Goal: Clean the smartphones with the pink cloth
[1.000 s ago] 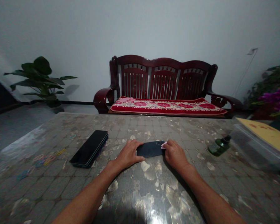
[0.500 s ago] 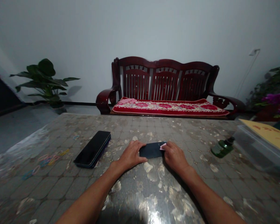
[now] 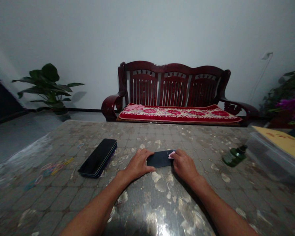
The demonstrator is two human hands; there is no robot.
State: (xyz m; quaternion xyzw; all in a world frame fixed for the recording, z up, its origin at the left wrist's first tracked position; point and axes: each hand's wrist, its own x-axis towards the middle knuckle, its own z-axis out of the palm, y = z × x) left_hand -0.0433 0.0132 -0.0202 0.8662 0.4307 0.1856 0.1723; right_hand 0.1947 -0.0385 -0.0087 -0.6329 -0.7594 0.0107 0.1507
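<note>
A dark smartphone (image 3: 159,159) lies on the table between my hands, back side up, with what look like camera lenses at its right end. My left hand (image 3: 139,162) grips its left end, thumb at the near edge and fingers at the far edge. At the other end, my right hand (image 3: 185,164) pinches a small pink cloth or paper piece (image 3: 171,154) against the phone's back, by the lenses. The fingertips of this hand are partly hidden. Left of my hands rests a stack of phones (image 3: 98,156), the top one with its black screen facing up.
Coloured rubber bands (image 3: 51,168) are scattered at the left. On the right stand a green bottle (image 3: 234,156) with a black top and a clear plastic box (image 3: 267,157) under a yellow sheet (image 3: 282,141). A wooden bench (image 3: 174,85) is beyond the table (image 3: 199,196).
The view has shifted very slightly. Both hands, the phone and the pink piece stay in practically the same place.
</note>
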